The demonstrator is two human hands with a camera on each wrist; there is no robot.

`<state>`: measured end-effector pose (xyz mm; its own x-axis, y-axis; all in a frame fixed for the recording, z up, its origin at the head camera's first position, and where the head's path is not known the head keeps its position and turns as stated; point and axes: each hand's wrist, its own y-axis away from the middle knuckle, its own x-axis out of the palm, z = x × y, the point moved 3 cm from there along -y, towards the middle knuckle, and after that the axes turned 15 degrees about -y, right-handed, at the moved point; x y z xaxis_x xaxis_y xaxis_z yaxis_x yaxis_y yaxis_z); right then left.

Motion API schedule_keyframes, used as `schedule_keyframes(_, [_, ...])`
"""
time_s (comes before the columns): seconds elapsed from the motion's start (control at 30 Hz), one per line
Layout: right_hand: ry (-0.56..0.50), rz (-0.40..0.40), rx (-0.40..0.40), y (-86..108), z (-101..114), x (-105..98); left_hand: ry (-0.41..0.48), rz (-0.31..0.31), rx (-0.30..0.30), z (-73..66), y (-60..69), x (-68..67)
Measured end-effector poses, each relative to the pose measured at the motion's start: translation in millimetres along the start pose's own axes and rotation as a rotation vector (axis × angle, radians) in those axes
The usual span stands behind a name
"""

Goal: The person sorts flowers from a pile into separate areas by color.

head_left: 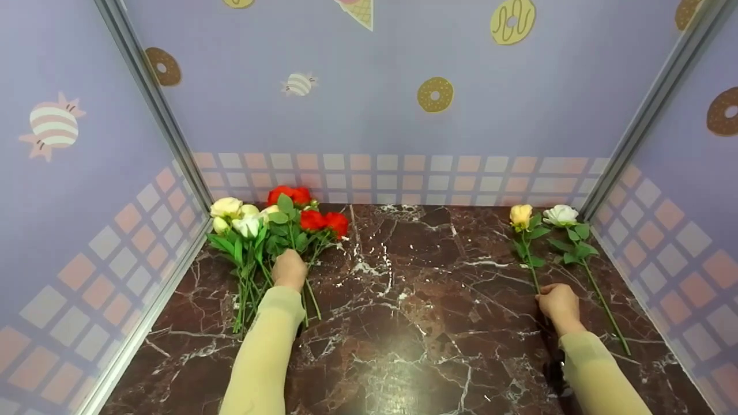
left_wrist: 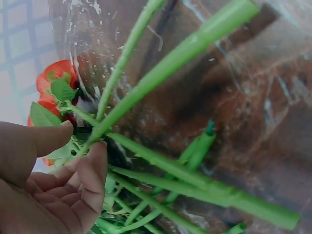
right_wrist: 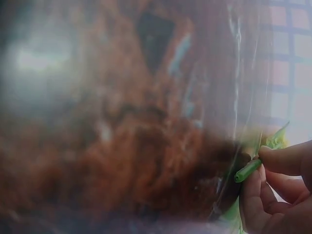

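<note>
On the left side of the marble-patterned surface, a bunch of flowers has red blooms (head_left: 313,220) and cream and white roses (head_left: 226,207). My left hand (head_left: 289,270) is over the bunch's stems. In the left wrist view, thumb and forefinger pinch a green stem (left_wrist: 161,78) near where several stems cross; red flowers (left_wrist: 57,80) show beyond. At the right, my right hand (head_left: 559,305) pinches the lower stem of a yellow rose (head_left: 521,217). Its cut stem end (right_wrist: 247,170) sticks out between thumb and fingers in the right wrist view.
A white rose (head_left: 560,216) with a long stem lies right of the yellow one. Purple walls (head_left: 369,115) with printed sweets and checks enclose the back and both sides. The dark marbled surface (head_left: 403,300) stretches between the two hands.
</note>
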<state>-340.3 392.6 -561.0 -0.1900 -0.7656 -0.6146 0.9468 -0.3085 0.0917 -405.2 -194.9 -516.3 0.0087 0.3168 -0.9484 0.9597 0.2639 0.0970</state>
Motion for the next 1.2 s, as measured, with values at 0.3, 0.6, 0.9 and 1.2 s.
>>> schedule_keyframes(0.3, [-0.010,-0.009,-0.014,1.0,-1,1,0.097,-0.022,-0.066,9.4,-6.9,2.4])
schedule_keyframes(0.6, [-0.004,-0.011,-0.030,2.3,0,0,0.819,0.158,-0.259,10.3,-9.0,-1.5])
schedule_keyframes(0.9, [-0.004,-0.007,-0.047,1.7,-1,0,1.122,0.222,-0.302,6.0,-3.6,-5.3])
schedule_keyframes(1.2, [-0.006,-0.006,-0.050,2.7,-1,1,1.178,0.186,-0.237,-1.2,-3.3,-4.1])
